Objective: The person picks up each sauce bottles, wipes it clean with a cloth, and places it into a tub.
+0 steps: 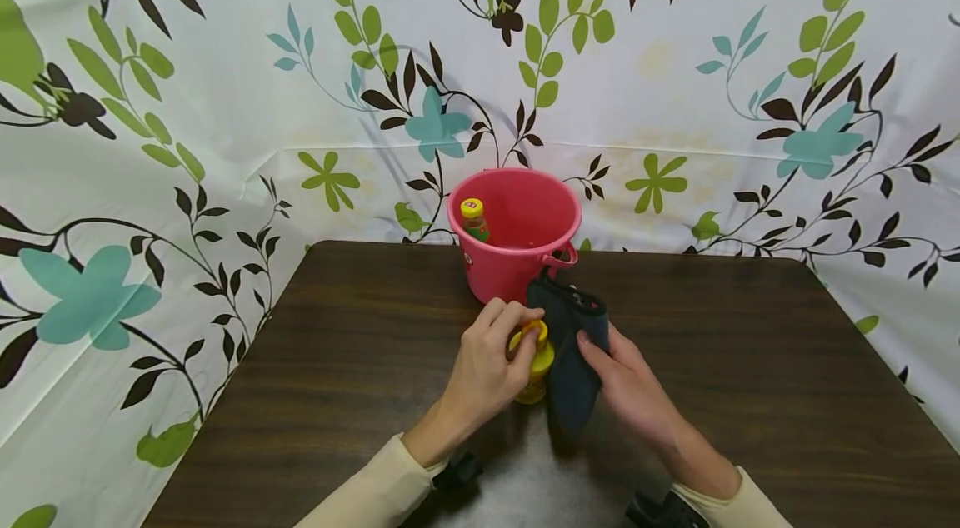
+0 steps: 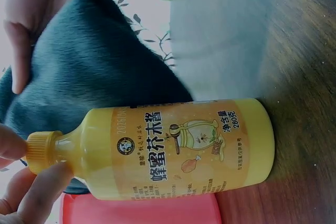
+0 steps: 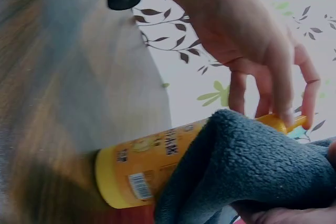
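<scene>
A yellow sauce bottle [image 2: 178, 153] with a ridged cap [image 2: 41, 151] stands upright on the table, its printed label showing in the left wrist view. The fingers of my left hand [image 1: 483, 357] pinch this bottle at its cap and neck. My right hand [image 1: 641, 399] grips a folded dark blue-green plush cloth [image 1: 576, 374], thumb on the near face. In the right wrist view the cloth lies against the bottle's side and covers part of its label.
Behind my hands a pink bucket [image 1: 491, 268] stands at the table's back edge. Inside it leans a bottle with a yellow cap [image 1: 472, 207]. The dark wooden table [image 1: 360, 328] spreads to both sides, and a leaf-patterned curtain [image 1: 247, 95] hangs behind and around it.
</scene>
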### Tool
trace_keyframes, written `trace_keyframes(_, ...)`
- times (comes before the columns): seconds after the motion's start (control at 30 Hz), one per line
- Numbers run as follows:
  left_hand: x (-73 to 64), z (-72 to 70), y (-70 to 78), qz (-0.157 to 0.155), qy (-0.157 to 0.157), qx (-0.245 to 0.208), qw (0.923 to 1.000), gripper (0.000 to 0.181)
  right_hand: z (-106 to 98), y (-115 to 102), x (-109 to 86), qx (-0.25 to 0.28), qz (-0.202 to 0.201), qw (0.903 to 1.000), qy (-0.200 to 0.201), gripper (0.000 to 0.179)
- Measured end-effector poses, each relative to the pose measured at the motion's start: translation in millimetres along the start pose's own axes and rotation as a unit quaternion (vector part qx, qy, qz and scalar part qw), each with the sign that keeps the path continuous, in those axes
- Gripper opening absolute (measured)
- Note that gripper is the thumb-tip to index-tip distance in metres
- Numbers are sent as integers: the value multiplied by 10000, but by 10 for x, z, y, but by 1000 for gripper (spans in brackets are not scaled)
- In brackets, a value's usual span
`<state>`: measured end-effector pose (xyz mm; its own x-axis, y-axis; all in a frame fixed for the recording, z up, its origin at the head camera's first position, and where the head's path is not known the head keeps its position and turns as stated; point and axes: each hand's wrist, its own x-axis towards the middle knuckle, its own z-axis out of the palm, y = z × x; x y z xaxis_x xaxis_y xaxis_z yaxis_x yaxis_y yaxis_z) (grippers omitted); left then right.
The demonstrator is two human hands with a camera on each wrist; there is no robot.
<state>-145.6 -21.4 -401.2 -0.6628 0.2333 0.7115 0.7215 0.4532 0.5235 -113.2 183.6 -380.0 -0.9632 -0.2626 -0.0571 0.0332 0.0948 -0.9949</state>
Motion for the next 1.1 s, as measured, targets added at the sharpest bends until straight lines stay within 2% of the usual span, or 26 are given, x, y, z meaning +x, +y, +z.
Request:
trace_keyframes(0.17, 1, 1, -1, -88, -52, -33, 9999, 19, -13, -60, -2, 493, -400, 9979, 123, 54)
trace_keyframes(0.33, 0, 0, -8, -44, -13, 4, 10000, 18, -6, -69, 7, 680, -663, 9953, 165, 56)
trace_keyframes(0.47, 6, -7, -4, -25, 35, 8, 10000, 17, -1, -64, 5, 644, -661, 9954, 257, 56)
trace_keyframes(0.8, -1, 17, 10, -116, 57, 161, 9998, 16, -12, -16, -13, 359, -294, 9984, 332, 54)
trace_keyframes(0.9, 6, 15, 17, -84, 105, 290, 9995, 15, -15, -1, -8, 256, -215, 9994, 118, 56)
trace_keyframes(1.1, 16, 18, 23, 18, 298, 563, 9980, 16, 33, 34, 1, -66, -249, 9978, -614, 60)
